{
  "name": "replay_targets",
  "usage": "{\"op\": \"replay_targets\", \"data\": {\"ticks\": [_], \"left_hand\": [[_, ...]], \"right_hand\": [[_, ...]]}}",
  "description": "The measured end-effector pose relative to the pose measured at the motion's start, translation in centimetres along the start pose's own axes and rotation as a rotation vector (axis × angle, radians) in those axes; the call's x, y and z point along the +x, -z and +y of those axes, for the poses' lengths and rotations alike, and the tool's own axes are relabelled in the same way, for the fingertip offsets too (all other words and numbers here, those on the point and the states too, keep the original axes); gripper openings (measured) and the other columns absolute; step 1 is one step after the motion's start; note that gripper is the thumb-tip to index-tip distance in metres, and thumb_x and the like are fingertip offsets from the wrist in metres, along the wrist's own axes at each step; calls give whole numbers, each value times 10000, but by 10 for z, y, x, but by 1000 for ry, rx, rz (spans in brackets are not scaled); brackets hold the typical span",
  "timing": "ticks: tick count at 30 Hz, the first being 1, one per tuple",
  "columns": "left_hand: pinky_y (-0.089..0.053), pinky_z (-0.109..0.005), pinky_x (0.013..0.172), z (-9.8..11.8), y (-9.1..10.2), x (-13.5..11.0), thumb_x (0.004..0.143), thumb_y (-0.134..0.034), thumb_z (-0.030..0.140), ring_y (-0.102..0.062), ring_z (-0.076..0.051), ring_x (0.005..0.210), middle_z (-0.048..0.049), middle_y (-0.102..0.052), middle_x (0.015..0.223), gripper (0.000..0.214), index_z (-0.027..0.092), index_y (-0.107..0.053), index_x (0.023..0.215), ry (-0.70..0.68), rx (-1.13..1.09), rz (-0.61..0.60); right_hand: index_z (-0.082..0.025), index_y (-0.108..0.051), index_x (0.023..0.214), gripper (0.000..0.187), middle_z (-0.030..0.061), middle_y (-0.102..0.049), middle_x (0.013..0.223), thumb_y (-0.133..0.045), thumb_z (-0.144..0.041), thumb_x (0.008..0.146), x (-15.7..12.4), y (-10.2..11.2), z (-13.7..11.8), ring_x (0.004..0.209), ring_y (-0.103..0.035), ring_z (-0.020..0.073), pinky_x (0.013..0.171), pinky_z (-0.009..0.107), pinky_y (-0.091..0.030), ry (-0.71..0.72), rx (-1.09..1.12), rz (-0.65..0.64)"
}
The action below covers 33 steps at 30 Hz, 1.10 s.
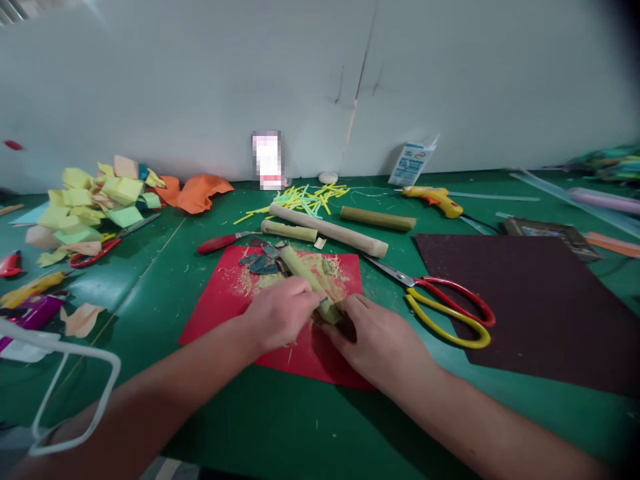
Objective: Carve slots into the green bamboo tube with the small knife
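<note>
Green stalk [305,270] is lying on the red sheet [215,313] on the worktop [300,427], its long axis running away and leftward from both hands. Right hand [383,343] is clasping the near end in its grip. Left hand [280,313] is pinching narrowly at that same end (shavings [245,277] are lying around).

The left hand [280,313] and right hand [381,341] are bare. Back from each grip, wrists and forearms run uncovered to the picture's lower edge, with no sleeve edge in view. Well behind the left grip, under that forearm, shows a strip of grey-and-pale striped cloth [163,468], seemingly clothing.
</note>
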<state>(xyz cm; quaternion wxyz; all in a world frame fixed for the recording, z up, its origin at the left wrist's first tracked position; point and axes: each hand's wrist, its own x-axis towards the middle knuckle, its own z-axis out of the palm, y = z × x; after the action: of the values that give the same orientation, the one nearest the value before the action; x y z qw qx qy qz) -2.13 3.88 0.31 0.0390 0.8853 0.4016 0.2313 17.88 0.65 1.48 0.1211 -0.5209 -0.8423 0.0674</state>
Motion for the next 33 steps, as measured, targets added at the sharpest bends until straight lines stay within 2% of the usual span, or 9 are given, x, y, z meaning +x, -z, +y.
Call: {"op": "replay_targets", "data": {"ticks": [4, 8, 9, 14, 18, 21, 23, 28, 33], "left_hand": [[-438, -267, 665, 0, 1, 2, 929, -374, 247, -525, -145, 741, -62, -550, 804, 284, 135, -631, 977, 103, 73, 102], [-422, -267, 633, 13, 2, 1, 943, -335, 271, -507, -142, 698, -46, -544, 760, 317, 160, -631, 956, 34, 25, -93], [-424, -263, 641, 14, 3, 1, 944, -338, 271, -512, -140, 710, -43, -543, 759, 313, 163, -631, 938, 16, 5, -98], [-415, -266, 632, 9, 5, 2, 936, -358, 253, -495, -139, 707, -58, -535, 778, 304, 128, -632, 900, 128, 73, 70], [-389, -254, 578, 22, 1, -3, 947, -327, 276, -484, -130, 651, -33, -521, 714, 336, 157, -635, 881, 45, -20, -134], [-409, -263, 624, 21, 1, -2, 943, -347, 274, -512, -146, 722, -46, -538, 760, 303, 154, -621, 991, 50, 3, -37], [-411, -271, 634, 19, 0, -1, 943, -344, 261, -509, -151, 732, -55, -534, 765, 307, 137, -623, 971, 77, 54, 44], [-394, -260, 582, 24, -3, -2, 952, -309, 278, -492, -135, 665, -29, -519, 710, 341, 163, -624, 892, -21, 32, -102], [-419, -269, 630, 16, 0, -1, 944, -330, 264, -509, -145, 722, -56, -528, 760, 324, 137, -627, 920, 68, 54, 53]], "right_hand": [[-194, -509, 767, 178, 21, -586, 748, -532, -369, 787, -2, 0, 1, 633, -558, 162, 512, 279, -309, -1, -6, 15], [-197, -515, 783, 170, 20, -597, 765, -522, -366, 799, -2, 0, 0, 637, -562, 158, 510, 275, -307, 9, 23, 15], [-198, -513, 783, 171, 19, -597, 765, -522, -369, 798, -2, -1, 0, 639, -562, 157, 510, 274, -307, 9, 25, 15], [-198, -509, 765, 197, 8, -587, 734, -561, -388, 769, -2, 0, 1, 625, -556, 158, 503, 276, -293, -39, 2, -18], [-191, -523, 789, 148, 14, -599, 764, -526, -339, 797, -2, 1, 2, 650, -561, 152, 536, 277, -314, -2, 34, -22], [-200, -519, 748, 180, 2, -593, 735, -551, -375, 776, -2, 1, 2, 618, -546, 144, 516, 272, -296, -42, 39, -10], [-205, -512, 720, 211, -6, -585, 708, -578, -404, 749, -2, 1, 2, 594, -533, 140, 498, 269, -277, -66, 42, -8], [-204, -507, 706, 172, -8, -578, 695, -562, -355, 765, -2, 2, 3, 597, -531, 135, 508, 266, -281, -48, 69, -8], [-211, -489, 662, 234, -18, -559, 645, -596, -408, 730, -1, 1, 2, 557, -507, 126, 483, 260, -261, -84, 58, -11]]}}
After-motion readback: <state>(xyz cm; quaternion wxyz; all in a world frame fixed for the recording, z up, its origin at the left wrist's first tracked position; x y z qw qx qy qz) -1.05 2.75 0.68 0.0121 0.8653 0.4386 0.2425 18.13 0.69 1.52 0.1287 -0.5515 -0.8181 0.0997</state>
